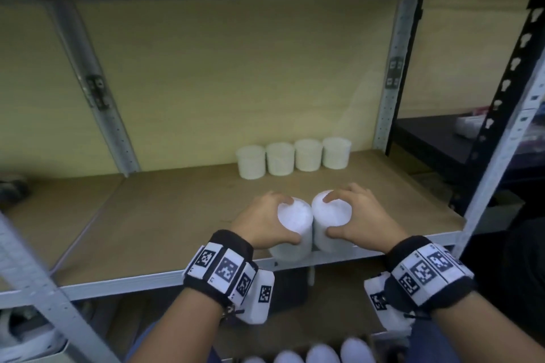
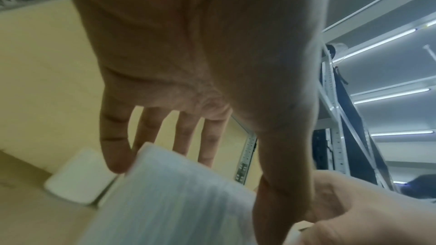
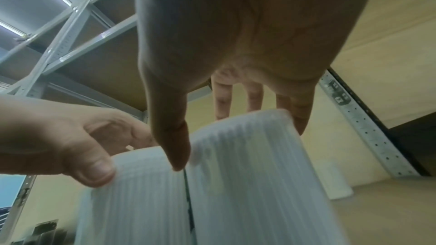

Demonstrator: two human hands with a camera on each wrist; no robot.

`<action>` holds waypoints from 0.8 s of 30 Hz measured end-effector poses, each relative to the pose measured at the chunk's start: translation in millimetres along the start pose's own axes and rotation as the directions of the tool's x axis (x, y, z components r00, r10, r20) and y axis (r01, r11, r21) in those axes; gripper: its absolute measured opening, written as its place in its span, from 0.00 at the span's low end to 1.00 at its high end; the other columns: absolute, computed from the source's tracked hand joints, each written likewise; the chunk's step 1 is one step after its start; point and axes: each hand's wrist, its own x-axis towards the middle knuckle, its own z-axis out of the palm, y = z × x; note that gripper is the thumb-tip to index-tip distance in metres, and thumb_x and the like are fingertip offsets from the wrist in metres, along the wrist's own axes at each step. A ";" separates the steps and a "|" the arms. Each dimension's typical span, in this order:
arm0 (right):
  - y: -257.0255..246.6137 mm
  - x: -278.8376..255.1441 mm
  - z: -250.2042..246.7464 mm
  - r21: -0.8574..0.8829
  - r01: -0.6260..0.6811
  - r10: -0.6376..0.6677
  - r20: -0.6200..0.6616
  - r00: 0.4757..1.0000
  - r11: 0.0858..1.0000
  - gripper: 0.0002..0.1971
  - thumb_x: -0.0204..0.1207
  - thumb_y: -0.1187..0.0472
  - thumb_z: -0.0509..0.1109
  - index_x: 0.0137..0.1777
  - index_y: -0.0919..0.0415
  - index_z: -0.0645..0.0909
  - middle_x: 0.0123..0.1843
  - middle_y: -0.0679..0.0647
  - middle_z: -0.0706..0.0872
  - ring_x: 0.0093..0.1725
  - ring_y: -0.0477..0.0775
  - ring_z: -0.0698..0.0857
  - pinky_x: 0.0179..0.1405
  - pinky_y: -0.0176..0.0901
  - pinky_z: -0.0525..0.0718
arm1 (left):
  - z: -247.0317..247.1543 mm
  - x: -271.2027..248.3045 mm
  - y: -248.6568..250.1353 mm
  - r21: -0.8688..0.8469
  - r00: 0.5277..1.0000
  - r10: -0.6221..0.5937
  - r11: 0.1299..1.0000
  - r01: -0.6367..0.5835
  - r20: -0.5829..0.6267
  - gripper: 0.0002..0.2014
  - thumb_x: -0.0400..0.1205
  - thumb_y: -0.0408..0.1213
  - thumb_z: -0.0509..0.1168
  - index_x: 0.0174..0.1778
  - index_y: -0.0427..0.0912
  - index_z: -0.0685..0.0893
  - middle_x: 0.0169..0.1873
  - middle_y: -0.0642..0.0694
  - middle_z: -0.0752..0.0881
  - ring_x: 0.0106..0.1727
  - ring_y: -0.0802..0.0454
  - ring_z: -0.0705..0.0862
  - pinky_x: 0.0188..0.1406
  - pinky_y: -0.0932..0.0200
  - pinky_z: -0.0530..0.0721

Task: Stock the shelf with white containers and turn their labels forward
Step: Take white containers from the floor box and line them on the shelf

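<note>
Two white ribbed containers stand side by side, touching, at the front edge of the brown shelf board [image 1: 165, 215]. My left hand [image 1: 265, 221] grips the left container [image 1: 295, 224] from above by its lid, thumb near me and fingers on the far rim. My right hand [image 1: 354, 215] grips the right container [image 1: 331, 221] the same way. In the left wrist view the left container [image 2: 174, 193] sits under my fingers [image 2: 118, 156]. The right wrist view shows both the right container [image 3: 247, 174] and the left container [image 3: 141, 193]. No label shows on either one.
Several white containers [image 1: 293, 156] stand in a row at the back of the shelf, by the beige back wall. Grey metal uprights [image 1: 392, 74] frame the bay. More white lids [image 1: 321, 354] show below, near my legs. A dark shelf unit [image 1: 442, 141] is to the right.
</note>
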 end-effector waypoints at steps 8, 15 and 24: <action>-6.9 35.6 44.7 0.043 0.024 -0.024 0.001 1.000 0.999 0.24 0.67 0.54 0.77 0.64 0.52 0.81 0.71 0.48 0.76 0.71 0.53 0.70 0.70 0.40 0.66 | 12.5 11.1 -44.2 -0.079 0.991 -0.109 0.992 0.103 -0.076 0.32 0.66 0.48 0.76 0.67 0.51 0.79 0.70 0.54 0.75 0.70 0.51 0.73 0.67 0.57 0.74; -2.7 40.3 51.1 0.060 0.077 -0.078 0.005 0.997 0.995 0.23 0.70 0.53 0.76 0.65 0.51 0.78 0.70 0.47 0.74 0.73 0.53 0.67 0.69 0.40 0.66 | 21.8 14.0 -52.5 -0.107 0.987 -0.098 0.991 0.084 -0.124 0.31 0.67 0.47 0.75 0.67 0.52 0.77 0.70 0.56 0.73 0.71 0.51 0.73 0.68 0.58 0.73; -6.6 29.4 39.1 -0.005 0.117 -0.117 -0.034 0.993 0.993 0.21 0.73 0.53 0.71 0.66 0.50 0.77 0.68 0.47 0.73 0.71 0.49 0.67 0.73 0.41 0.66 | 15.7 1.8 -42.7 0.083 0.985 -0.003 0.996 0.017 -0.174 0.23 0.76 0.53 0.66 0.67 0.57 0.75 0.68 0.58 0.71 0.71 0.54 0.66 0.73 0.51 0.66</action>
